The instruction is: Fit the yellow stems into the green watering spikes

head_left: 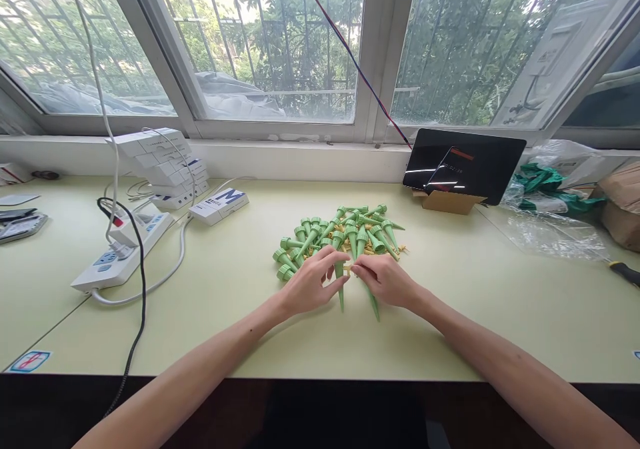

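Observation:
A heap of green cone-shaped plastic spikes (340,235) lies on the pale green table (240,282), mixed with small yellow parts (373,251). My left hand (310,283) rests at the near edge of the heap, fingers curled in a pinch beside one green spike (341,283). My right hand (385,281) is just to its right, fingers pinched together, with another green spike (373,302) pointing out from under it. The fingertips of both hands nearly meet around a small yellow piece (349,270). I cannot make out exactly what each pinch holds.
White power strips (120,252) with cables and a stack of white boxes (160,162) stand at the left. A dark tablet (463,163) leans on a cardboard box at the back right, beside plastic bags (550,195). A tool handle (625,273) lies far right.

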Tool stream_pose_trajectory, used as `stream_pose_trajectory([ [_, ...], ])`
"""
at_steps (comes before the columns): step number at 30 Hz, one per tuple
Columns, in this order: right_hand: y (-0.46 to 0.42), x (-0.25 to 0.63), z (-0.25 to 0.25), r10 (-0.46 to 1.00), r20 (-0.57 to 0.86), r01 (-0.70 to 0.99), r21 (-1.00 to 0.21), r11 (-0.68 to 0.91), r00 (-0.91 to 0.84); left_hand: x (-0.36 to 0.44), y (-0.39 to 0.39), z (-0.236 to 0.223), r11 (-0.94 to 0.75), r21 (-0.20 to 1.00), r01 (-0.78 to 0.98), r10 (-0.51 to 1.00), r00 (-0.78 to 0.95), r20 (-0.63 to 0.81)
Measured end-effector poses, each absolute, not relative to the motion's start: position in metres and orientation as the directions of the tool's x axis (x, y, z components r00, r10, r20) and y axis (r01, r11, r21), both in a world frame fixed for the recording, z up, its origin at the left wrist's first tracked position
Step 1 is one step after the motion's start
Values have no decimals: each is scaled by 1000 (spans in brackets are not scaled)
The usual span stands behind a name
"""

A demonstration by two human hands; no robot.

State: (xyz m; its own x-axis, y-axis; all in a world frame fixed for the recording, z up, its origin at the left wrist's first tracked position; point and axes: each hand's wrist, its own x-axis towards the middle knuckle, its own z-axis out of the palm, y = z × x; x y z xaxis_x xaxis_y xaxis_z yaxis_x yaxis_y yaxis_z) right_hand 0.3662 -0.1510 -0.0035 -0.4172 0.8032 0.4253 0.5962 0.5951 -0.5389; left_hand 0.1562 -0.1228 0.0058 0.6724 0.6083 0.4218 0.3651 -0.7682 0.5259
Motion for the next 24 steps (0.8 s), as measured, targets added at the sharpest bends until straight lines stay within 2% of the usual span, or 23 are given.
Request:
stream_pose_trajectory([
  [15,-151,365,-3,776,462,568,-529,630,-430,155,-121,4,-779,501,378,602,675,426],
  [19,-148,370,-2,772,528,544,-556,629,-354,156,-121,3,-757,560,337,620,642,452],
  [24,-142,381,0,769,596,560,-565,606,-230,158,-123,4,-757,576,308,629,583,515],
])
